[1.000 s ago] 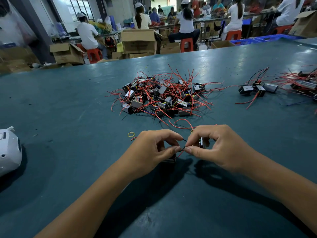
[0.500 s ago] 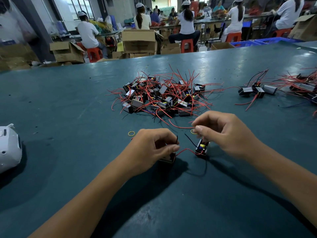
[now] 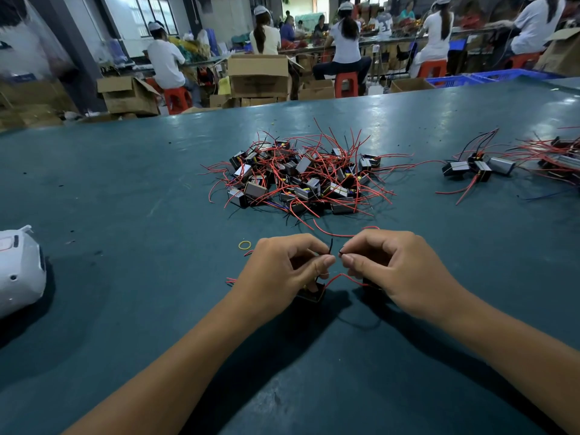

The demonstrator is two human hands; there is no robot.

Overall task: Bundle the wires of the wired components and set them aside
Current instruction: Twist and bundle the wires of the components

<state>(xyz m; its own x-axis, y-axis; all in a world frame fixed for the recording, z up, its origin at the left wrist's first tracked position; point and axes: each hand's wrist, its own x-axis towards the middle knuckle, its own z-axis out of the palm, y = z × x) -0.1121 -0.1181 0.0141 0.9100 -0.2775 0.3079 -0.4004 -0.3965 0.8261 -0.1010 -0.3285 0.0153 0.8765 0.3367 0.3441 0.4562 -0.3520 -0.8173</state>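
My left hand [image 3: 284, 271] pinches a thin black wire [image 3: 330, 246] between thumb and forefinger above a small black component [image 3: 312, 295] resting on the table [image 3: 125, 196], and my right hand [image 3: 392, 268], close beside it, pinches another black wire end [image 3: 341, 253], with a red wire [image 3: 340, 277] sagging between the two hands. Beyond my knuckles lies the pile of wired components [image 3: 301, 180], a tangle of red leads in the middle of the table, with a yellow rubber band [image 3: 244, 245] just left of my left hand. A smaller bundled group [image 3: 477, 167] sits well apart to the right.
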